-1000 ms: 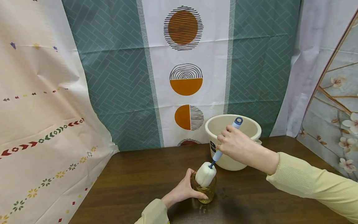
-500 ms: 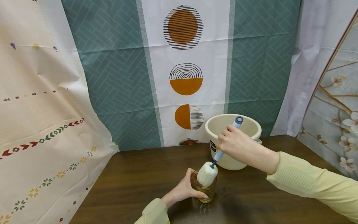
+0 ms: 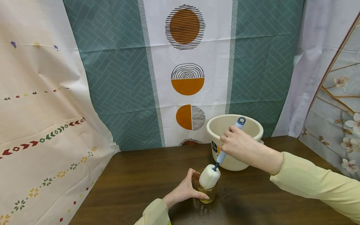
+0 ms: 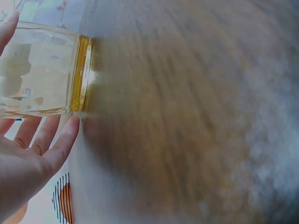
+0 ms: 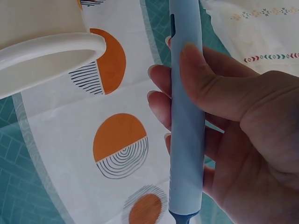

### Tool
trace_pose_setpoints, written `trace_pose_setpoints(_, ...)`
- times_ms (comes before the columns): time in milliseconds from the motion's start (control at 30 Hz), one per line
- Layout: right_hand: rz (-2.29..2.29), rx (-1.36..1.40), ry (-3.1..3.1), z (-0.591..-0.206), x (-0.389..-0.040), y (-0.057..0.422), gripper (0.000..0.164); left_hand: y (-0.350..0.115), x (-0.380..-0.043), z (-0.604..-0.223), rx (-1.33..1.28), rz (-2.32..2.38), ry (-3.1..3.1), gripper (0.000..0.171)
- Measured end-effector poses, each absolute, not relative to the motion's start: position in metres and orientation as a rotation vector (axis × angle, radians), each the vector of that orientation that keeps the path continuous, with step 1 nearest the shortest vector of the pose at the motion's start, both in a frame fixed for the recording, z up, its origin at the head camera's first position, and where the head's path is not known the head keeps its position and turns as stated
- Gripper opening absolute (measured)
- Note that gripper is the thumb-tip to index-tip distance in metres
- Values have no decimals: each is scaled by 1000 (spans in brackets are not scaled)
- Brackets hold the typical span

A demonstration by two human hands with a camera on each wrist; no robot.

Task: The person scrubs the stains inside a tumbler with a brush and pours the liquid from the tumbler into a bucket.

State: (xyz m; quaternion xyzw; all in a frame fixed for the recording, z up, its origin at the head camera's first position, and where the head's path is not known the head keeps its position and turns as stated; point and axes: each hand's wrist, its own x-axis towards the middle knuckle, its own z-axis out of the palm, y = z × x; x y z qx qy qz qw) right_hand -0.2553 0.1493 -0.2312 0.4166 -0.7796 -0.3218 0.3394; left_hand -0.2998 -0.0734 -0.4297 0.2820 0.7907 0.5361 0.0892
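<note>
My left hand (image 3: 186, 189) holds an amber-tinted glass (image 3: 207, 198) from its left side, thumb at the front and fingers behind. The glass stands upright on the wooden table; its thick golden base (image 4: 80, 74) shows in the left wrist view. A sponge bottle brush has its white sponge head (image 3: 209, 177) partly inside the glass mouth, tilted. My right hand (image 3: 239, 144) grips the brush's light blue handle (image 5: 187, 126), with the thumb along one side and the fingers wrapped behind. A dark blue hanging loop tops the handle.
Behind the right hand stands a cream bucket (image 3: 216, 125) with a dark label. The brown wooden table (image 3: 135, 184) reaches back to a teal and white patterned curtain (image 3: 123, 93). Printed cloths hang on the left and right sides.
The sponge head has shifted slightly to the right within the glass mouth, and the right hand has moved a little right with the brush. The left hand and glass have stayed in place.
</note>
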Motion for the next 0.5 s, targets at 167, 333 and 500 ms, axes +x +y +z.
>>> trace_pose_setpoints(167, -838, 1105, -2031, -232, -253, 150, 21, -73, -301, -431, 844, 1590, 2360, 65)
trace_pose_setpoints(333, -818, 1133, -2029, -234, -255, 151, 22, -74, -302, -431, 853, 1591, 2359, 65)
trace_pose_setpoints(500, -809, 1156, -2019, -237, -256, 151, 24, -74, -301, -431, 882, 1617, 2342, 66)
